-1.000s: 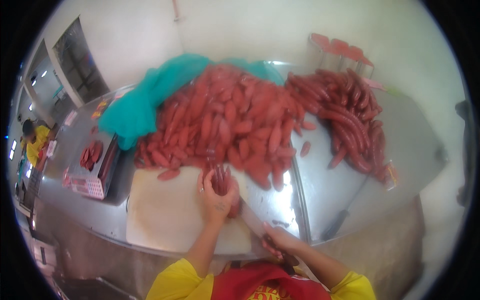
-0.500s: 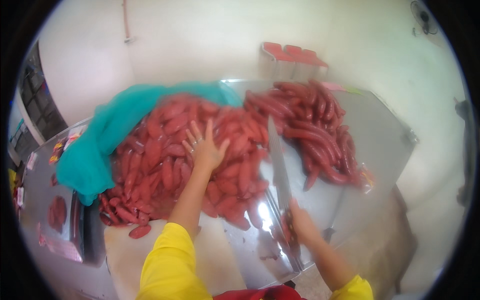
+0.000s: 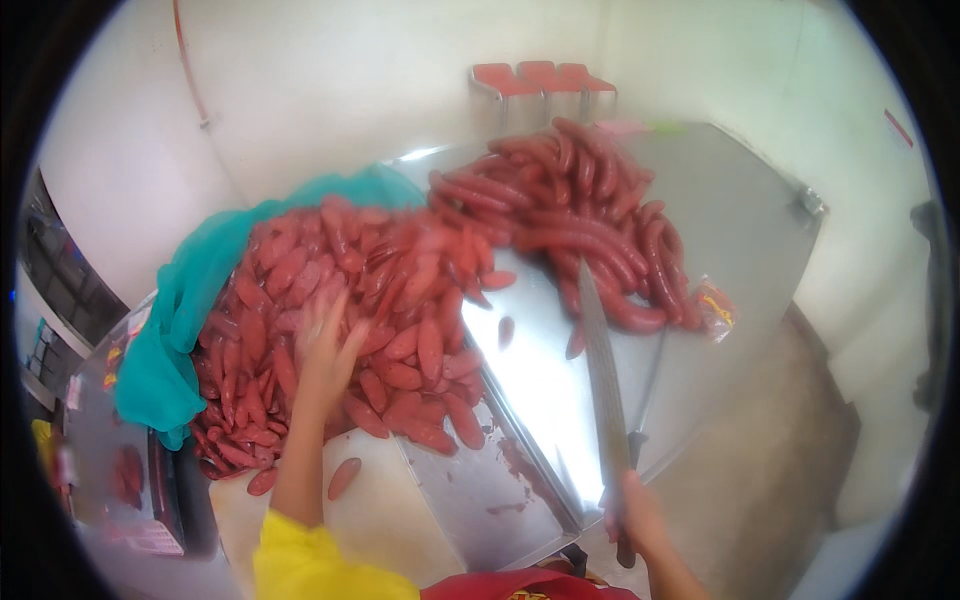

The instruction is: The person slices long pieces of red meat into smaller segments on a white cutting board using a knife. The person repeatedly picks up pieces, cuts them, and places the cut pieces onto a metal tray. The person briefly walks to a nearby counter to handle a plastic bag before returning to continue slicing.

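A large heap of red sausage slices (image 3: 410,345), cut into long ovals, covers the left half of the metal table. My left hand (image 3: 328,340), slightly blurred, lies on the near side of this heap with its fingers apart. My right hand (image 3: 640,522) grips the handle of a long knife (image 3: 605,390) at the near right. The blade points away from me, its tip near the whole red sausages (image 3: 590,235) piled at the far right. Below the heap, a single slice lies on the pale cutting board (image 3: 385,500).
A teal mesh cloth (image 3: 165,340) drapes round the heap's left and far sides. Past the whole sausages' right end lies a crumpled clear wrapper (image 3: 716,308). Red stools (image 3: 540,77) stand by the far wall. A dark-handled tool (image 3: 637,445) rests near the table's right edge.
My left hand has moved left, and slices have shifted with it, baring metal between the two piles. The knife has swung lower and nearer me. The view has shifted too.
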Demonstrator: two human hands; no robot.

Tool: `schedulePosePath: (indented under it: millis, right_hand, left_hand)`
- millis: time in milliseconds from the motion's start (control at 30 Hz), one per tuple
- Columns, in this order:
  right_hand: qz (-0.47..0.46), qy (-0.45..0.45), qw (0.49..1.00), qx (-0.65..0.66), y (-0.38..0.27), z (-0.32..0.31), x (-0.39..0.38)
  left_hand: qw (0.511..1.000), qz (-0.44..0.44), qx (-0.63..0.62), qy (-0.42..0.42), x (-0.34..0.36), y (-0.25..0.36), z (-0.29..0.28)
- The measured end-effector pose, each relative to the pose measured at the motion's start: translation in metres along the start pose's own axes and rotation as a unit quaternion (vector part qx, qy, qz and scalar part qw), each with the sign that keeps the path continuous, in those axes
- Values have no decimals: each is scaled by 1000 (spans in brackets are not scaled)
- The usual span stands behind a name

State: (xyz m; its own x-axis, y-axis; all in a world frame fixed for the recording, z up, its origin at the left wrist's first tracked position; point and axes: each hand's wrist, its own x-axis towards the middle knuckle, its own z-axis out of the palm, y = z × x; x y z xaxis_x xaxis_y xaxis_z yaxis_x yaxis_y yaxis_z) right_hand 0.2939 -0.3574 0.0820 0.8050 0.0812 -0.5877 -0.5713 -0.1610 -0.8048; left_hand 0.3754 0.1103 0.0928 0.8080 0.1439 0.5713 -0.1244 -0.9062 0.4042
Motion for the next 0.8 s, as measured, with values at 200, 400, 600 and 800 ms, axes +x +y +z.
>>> schedulePosePath:
  millis: [200,400,600,800]
  right_hand:
    - [18,-31,998,46,-6,-37,22]
    - [-10,-77,997,4,-38,-77,37]
    - [-77,-24,996,-33,-19,-144,36]
    - [-23,63,995,77,26,-184,34]
  left_hand:
    - [771,-584,243,-71,-223,84,17]
    - [860,-407,-190,243,-111,110,92]
    - [920,-169,-324,146,29,201,201]
    - [961,247,54,-110,93,251,341]
